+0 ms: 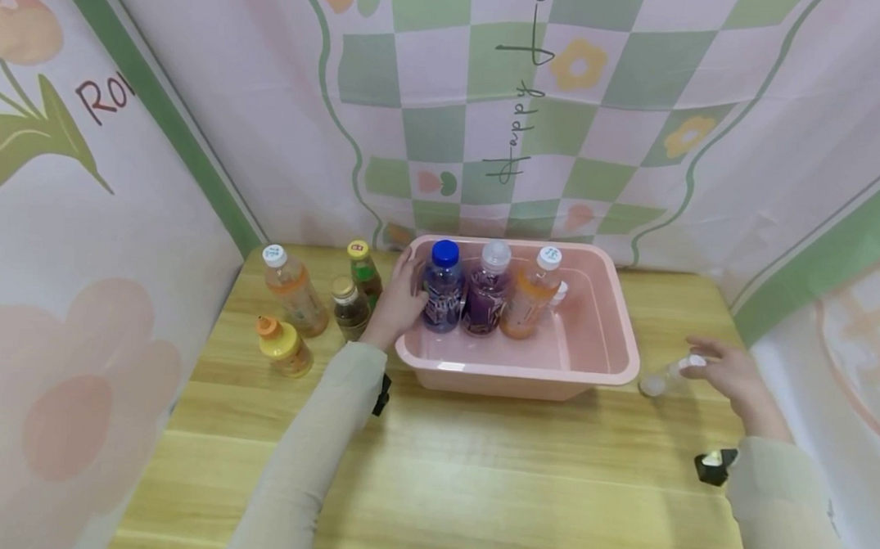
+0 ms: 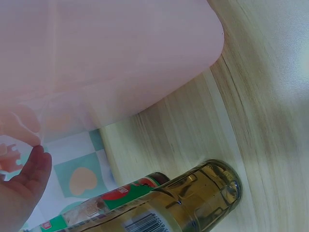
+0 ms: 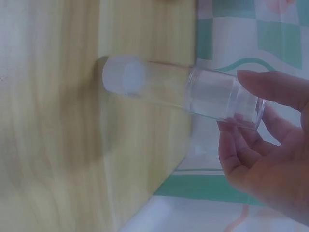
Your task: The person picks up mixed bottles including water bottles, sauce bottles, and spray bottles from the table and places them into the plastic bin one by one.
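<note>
A pink plastic basin (image 1: 599, 339) stands on the wooden table. At its left wall my left hand (image 1: 400, 304) grips the rim, thumb inside beside a blue-capped bottle (image 1: 443, 287). The left wrist view shows the fingers (image 2: 34, 171) at the wall's edge. Right of the basin, my right hand (image 1: 726, 373) pinches the upper end of a slim clear bottle (image 3: 166, 84) between thumb and fingers. This bottle leans, its white lower end close to the tabletop. A purple bottle (image 1: 486, 297) and an orange drink bottle (image 1: 529, 303) stand inside the basin.
Left of the basin stand another orange drink bottle (image 1: 297, 293), a yellow squeeze bottle (image 1: 287, 350), a green-labelled bottle (image 1: 365, 273) and a brownish glass bottle (image 1: 350, 310). A white cap (image 1: 560, 292) shows behind the basin's orange bottle. Printed curtains (image 1: 490, 129) hang behind the table.
</note>
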Demonstrator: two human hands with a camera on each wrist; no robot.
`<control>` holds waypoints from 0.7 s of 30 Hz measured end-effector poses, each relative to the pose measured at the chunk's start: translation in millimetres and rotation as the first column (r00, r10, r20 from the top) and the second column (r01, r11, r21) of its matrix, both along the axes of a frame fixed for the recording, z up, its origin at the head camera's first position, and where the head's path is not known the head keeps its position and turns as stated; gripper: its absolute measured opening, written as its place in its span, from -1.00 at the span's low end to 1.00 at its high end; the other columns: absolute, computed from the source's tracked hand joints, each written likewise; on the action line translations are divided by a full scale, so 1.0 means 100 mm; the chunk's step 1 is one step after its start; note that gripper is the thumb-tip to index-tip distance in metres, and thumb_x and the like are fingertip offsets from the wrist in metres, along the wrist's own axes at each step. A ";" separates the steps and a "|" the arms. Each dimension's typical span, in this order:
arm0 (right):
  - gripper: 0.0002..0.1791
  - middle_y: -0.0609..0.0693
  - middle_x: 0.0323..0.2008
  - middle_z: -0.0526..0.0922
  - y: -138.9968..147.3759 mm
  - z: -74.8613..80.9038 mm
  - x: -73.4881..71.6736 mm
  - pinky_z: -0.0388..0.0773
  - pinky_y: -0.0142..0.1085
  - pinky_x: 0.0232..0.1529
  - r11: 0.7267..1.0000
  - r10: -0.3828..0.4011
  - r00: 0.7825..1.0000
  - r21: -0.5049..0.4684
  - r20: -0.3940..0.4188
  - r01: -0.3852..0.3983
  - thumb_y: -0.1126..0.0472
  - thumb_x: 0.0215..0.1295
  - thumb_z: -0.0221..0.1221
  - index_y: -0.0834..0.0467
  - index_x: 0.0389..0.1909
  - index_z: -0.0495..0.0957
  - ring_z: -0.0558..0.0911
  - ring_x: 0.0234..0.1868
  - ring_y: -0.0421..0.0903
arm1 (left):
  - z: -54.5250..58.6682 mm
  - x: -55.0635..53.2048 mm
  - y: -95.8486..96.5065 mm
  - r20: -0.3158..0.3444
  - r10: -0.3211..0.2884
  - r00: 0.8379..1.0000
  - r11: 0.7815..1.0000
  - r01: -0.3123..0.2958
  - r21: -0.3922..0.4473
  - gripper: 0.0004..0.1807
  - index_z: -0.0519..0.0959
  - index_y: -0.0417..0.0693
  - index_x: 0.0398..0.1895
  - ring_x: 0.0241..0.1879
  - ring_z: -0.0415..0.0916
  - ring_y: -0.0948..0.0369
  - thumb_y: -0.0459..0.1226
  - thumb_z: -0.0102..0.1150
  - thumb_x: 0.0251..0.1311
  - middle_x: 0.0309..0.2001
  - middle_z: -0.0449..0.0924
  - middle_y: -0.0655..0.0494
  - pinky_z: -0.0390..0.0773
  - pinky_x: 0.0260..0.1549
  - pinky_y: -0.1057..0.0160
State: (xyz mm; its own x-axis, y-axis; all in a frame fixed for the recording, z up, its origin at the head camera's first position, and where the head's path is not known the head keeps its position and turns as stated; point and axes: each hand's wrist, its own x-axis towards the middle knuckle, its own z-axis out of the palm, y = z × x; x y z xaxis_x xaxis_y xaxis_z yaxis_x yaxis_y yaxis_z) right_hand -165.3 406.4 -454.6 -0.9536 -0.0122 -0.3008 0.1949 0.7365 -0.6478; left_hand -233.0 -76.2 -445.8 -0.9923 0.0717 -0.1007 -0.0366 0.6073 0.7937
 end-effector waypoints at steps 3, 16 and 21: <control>-0.22 0.59 0.30 0.06 0.02 0.03 -0.02 0.16 0.42 0.15 1.000 -0.009 1.000 -0.023 0.002 0.009 0.21 0.29 0.11 0.49 0.37 -0.04 0.14 0.25 0.55 | 0.00 0.00 0.00 -0.002 -0.001 1.000 1.000 0.001 -0.003 -0.26 0.05 0.05 0.49 0.43 0.13 -0.05 -0.34 -0.01 0.23 0.57 -0.35 0.25 0.31 0.33 -0.11; -0.24 -0.73 -0.29 0.24 -0.06 0.35 -0.05 0.29 0.17 0.28 0.986 -0.135 0.980 -0.118 -0.143 0.119 0.12 0.26 0.20 0.00 0.45 0.10 0.37 -0.16 -0.58 | 0.00 0.01 -0.01 -0.009 -0.008 1.000 1.000 0.008 -0.020 -0.26 0.04 0.03 0.49 0.43 0.13 -0.06 -0.35 0.00 0.23 0.57 -0.35 0.22 0.35 0.31 -0.10; -0.27 -0.71 -0.28 0.28 -0.15 0.49 -0.08 0.38 -0.67 -0.17 0.980 -0.175 0.962 -0.134 -0.211 0.149 0.17 0.23 0.23 -0.03 0.41 0.18 0.31 -0.26 -0.69 | -0.01 0.00 -0.01 -0.013 -0.010 1.000 1.000 0.010 -0.018 -0.26 0.04 0.03 0.49 0.43 0.13 -0.06 -0.34 -0.01 0.23 0.57 -0.35 0.22 0.34 0.31 -0.11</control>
State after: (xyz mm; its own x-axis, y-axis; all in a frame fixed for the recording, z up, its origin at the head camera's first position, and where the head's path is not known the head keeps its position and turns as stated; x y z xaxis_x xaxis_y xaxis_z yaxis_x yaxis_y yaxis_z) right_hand -173.3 391.2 -405.5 -0.9881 0.1256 -0.0888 0.1483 0.6245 -0.7668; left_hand -232.9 -77.2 -446.5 -0.9929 0.0798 -0.0887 -0.0200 0.6215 0.7831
